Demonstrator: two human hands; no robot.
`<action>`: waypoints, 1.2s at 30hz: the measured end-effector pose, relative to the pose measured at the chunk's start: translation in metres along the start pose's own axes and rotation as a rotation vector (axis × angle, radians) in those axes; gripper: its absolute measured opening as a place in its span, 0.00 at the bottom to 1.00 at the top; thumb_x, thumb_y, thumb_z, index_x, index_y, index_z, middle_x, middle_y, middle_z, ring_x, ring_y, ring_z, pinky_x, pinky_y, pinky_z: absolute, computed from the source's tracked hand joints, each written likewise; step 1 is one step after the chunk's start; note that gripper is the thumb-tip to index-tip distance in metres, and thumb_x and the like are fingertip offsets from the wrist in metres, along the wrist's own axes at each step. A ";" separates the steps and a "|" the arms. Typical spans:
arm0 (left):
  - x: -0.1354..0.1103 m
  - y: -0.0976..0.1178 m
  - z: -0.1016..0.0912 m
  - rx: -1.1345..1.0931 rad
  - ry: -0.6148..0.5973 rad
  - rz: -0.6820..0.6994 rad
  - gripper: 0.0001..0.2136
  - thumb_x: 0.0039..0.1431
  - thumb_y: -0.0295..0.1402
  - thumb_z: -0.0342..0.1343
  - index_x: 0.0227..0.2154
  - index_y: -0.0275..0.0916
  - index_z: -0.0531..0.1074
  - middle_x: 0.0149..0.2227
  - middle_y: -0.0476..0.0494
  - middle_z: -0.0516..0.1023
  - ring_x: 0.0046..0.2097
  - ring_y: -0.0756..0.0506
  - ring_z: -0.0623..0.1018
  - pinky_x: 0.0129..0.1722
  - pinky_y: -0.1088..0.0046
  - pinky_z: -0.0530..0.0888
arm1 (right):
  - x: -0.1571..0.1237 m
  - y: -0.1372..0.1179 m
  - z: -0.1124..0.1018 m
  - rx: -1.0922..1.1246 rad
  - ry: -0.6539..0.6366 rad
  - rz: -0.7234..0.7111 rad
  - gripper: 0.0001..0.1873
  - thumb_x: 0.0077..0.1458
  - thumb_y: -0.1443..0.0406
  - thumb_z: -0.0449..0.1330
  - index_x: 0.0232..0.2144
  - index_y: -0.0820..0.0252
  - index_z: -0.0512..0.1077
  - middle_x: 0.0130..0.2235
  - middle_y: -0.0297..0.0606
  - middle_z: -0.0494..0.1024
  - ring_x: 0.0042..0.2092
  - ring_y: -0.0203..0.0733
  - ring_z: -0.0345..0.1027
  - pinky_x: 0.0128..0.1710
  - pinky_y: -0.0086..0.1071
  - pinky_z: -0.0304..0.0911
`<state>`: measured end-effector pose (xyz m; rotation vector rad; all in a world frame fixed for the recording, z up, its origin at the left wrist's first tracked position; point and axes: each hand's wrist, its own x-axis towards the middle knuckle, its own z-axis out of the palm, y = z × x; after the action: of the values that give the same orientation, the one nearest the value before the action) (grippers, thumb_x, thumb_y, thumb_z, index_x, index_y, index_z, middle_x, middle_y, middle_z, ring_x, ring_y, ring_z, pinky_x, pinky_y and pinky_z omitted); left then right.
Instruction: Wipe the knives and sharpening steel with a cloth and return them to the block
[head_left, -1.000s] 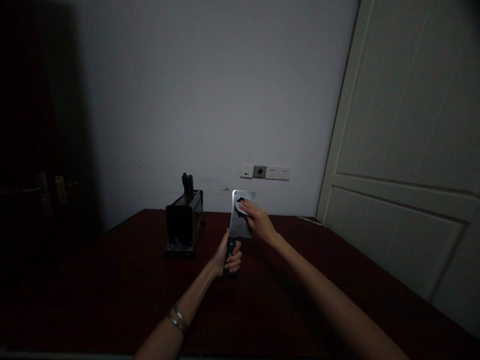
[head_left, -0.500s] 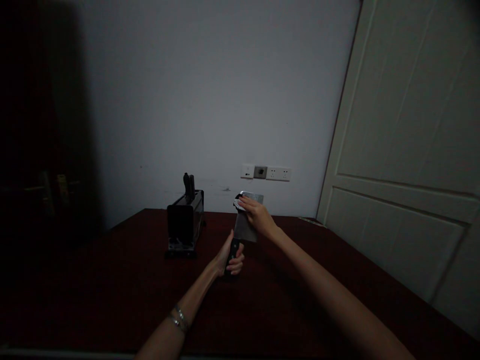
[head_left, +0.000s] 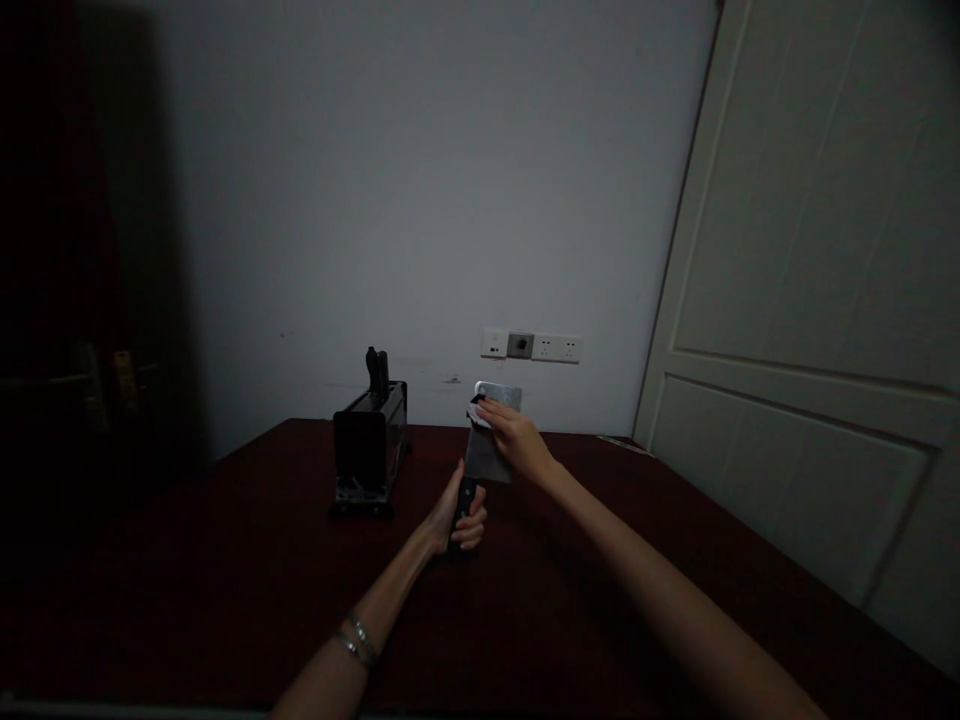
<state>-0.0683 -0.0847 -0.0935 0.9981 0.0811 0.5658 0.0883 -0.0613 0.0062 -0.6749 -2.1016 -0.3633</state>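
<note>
Just now | left hand (head_left: 442, 518) gripped cleaver (head_left: 484, 461) by its handle, blade raised, centre of frame | right hand (head_left: 519, 438) held black-and-white pad (head_left: 475, 411) against blade | pad had shifted from blade's face to its left edge within a second, apparently moving contact there

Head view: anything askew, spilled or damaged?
Two small things. A dark scuff stands out on the pale wall, below and left of the sockets. A pale strip shows at the far right corner of the table; too dim to tell damage from a loose item. I see no spill, nor damage to the cleaver.
</note>
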 end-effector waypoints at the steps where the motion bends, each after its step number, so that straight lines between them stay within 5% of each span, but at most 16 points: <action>1: 0.000 0.000 0.000 -0.004 -0.006 -0.002 0.30 0.53 0.60 0.33 0.15 0.37 0.60 0.07 0.55 0.54 0.08 0.55 0.51 0.09 0.80 0.57 | 0.007 0.006 -0.003 -0.007 0.031 0.020 0.23 0.51 0.77 0.51 0.48 0.58 0.69 0.52 0.44 0.70 0.56 0.44 0.59 0.54 0.42 0.59; 6: -0.001 0.002 0.000 -0.030 -0.002 0.024 0.30 0.52 0.60 0.33 0.15 0.37 0.59 0.07 0.55 0.54 0.08 0.55 0.51 0.09 0.80 0.56 | -0.009 0.012 -0.004 0.016 0.104 0.037 0.23 0.51 0.76 0.52 0.48 0.55 0.69 0.52 0.42 0.70 0.55 0.43 0.60 0.54 0.43 0.59; 12: -0.001 0.005 0.001 -0.052 0.031 0.046 0.31 0.52 0.60 0.32 0.14 0.37 0.58 0.07 0.55 0.53 0.08 0.55 0.50 0.08 0.81 0.55 | -0.066 -0.017 0.010 0.070 -0.026 -0.038 0.31 0.48 0.80 0.48 0.54 0.54 0.62 0.54 0.40 0.67 0.57 0.40 0.57 0.55 0.42 0.58; 20: -0.002 0.005 0.004 -0.078 -0.001 0.038 0.31 0.53 0.59 0.31 0.14 0.37 0.59 0.07 0.55 0.54 0.08 0.56 0.51 0.08 0.81 0.57 | -0.035 -0.007 -0.001 0.054 0.027 0.031 0.23 0.51 0.76 0.52 0.48 0.57 0.69 0.51 0.44 0.70 0.55 0.42 0.60 0.54 0.42 0.60; 32: -0.002 0.004 -0.002 -0.032 0.021 0.021 0.29 0.49 0.62 0.39 0.16 0.38 0.57 0.07 0.56 0.54 0.08 0.56 0.52 0.09 0.80 0.56 | -0.031 -0.031 0.008 0.123 -0.154 -0.052 0.21 0.50 0.75 0.55 0.47 0.57 0.69 0.53 0.44 0.69 0.56 0.42 0.59 0.54 0.40 0.60; 36: -0.005 0.005 0.003 -0.003 0.035 0.035 0.17 0.51 0.44 0.53 0.18 0.38 0.57 0.08 0.58 0.54 0.08 0.56 0.50 0.09 0.82 0.56 | -0.030 -0.023 -0.003 0.158 -0.183 -0.062 0.20 0.51 0.74 0.55 0.47 0.56 0.69 0.54 0.43 0.67 0.57 0.42 0.58 0.54 0.41 0.60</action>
<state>-0.0741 -0.0875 -0.0888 0.9880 0.0940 0.6152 0.0911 -0.0916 -0.0165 -0.5689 -2.3011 -0.1713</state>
